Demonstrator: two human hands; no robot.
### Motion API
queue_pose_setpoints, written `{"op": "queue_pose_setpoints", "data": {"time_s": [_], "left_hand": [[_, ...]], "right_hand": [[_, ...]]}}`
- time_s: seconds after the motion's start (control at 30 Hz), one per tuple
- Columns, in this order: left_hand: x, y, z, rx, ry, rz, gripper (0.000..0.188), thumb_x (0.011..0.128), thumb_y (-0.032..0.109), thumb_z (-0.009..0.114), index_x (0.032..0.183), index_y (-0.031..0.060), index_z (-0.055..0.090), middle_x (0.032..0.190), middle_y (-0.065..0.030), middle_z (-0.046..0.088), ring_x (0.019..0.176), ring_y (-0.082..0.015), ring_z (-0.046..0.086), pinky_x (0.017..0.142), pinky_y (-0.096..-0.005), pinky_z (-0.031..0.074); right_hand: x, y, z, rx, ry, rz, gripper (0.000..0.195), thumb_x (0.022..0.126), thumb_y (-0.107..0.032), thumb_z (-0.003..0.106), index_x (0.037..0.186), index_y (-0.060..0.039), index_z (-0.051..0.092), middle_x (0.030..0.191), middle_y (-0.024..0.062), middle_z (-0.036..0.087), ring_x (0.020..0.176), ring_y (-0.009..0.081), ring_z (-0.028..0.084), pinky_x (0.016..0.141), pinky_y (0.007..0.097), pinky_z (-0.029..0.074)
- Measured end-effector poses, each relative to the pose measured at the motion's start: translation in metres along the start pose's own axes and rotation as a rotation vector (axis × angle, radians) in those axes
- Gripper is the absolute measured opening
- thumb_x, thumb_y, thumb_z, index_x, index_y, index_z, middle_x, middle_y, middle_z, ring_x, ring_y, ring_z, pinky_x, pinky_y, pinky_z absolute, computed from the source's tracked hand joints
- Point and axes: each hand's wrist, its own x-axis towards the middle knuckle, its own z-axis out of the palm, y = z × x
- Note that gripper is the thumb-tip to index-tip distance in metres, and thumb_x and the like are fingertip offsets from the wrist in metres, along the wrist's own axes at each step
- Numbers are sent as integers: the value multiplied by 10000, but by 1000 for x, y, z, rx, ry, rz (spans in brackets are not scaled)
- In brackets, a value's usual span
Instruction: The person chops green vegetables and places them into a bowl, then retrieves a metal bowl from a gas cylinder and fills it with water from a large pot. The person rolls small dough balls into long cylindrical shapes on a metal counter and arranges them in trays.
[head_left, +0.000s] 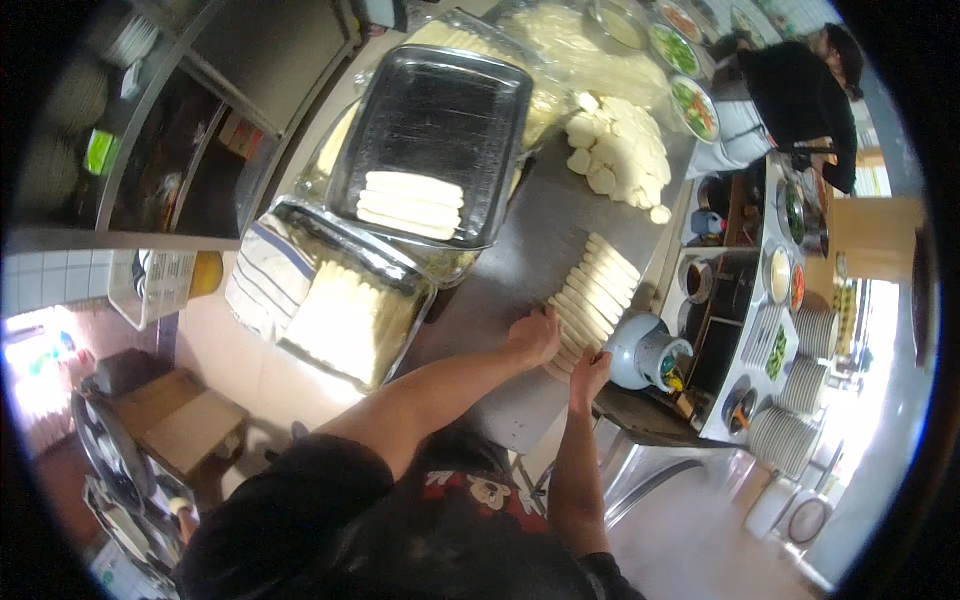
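Observation:
Side by side on the metal worktop (517, 255) lies a row of pale dough strips (600, 281). At the near part of this row, my left hand (536, 337) has its fingers curled on the left end of a strip. My right hand (589, 375) pinches the opposite end, its thumb towards the row; the fingertips of both hands are partly hidden. Beyond the row sits a heap of flattened dough pieces (619, 150). To the left, a dark rectangular tray (435, 112) holds several dough strips (410, 204) along its near side.
A second tray (409, 330) of dough strips, partly under a striped cloth (270, 262), stands at left. A gas cylinder (637, 352) stands close right of my right hand. Vegetable bowls (694, 109) line the far right; a person in black (799, 105) stands beyond. Steam (675, 517) rises lower right.

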Motion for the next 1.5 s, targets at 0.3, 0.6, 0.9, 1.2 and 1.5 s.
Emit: {"op": "queue_pose_setpoints", "data": {"time_s": [0.3, 0.6, 0.9, 1.2, 1.5], "left_hand": [[9, -19, 24, -1256, -84, 308, 434, 1105, 426, 420, 1288, 62, 569, 1094, -111, 673, 930, -243, 663, 805, -398, 567], [-4, -106, -289, -1033, 735, 122, 385, 1077, 333, 563, 863, 45, 700, 619, -99, 589, 579, -264, 580, 585, -422, 495], [25, -179, -390, -89, 848, -289, 520, 1041, 411, 530, 1018, -86, 680, 958, -336, 721, 966, -490, 710, 875, -539, 577], [22, -183, -393, 505, 1015, 392, 401, 975, 231, 620, 1301, 2, 659, 1247, -156, 612, 1243, -308, 512, 1051, -472, 404], [26, -186, -393, 440, 606, 448, 390, 983, 235, 630, 1293, -1, 648, 1259, -181, 619, 1194, -359, 566, 1017, -480, 430]], "right_hand": [[-45, -249, -108, -70, -151, -546, 164, 959, -119, 708, 977, -33, 570, 816, 252, 654, 724, 469, 651, 621, 527, 509], [64, -379, -33, 451, -94, -523, 269, 1005, -192, 678, 889, 12, 547, 732, 120, 552, 683, 168, 468, 622, 361, 433], [57, -441, 141, 272, -179, -387, 296, 1021, -282, 649, 1015, 7, 586, 897, 248, 665, 827, 444, 671, 745, 513, 531], [81, -445, 151, 73, 51, -1074, 366, 896, -238, 728, 1207, -56, 664, 1169, 147, 619, 1131, 368, 580, 927, 490, 493], [114, -425, 107, 189, -17, -1109, 167, 852, -91, 705, 1013, -50, 691, 1035, 157, 628, 977, 345, 609, 866, 479, 508]]}}
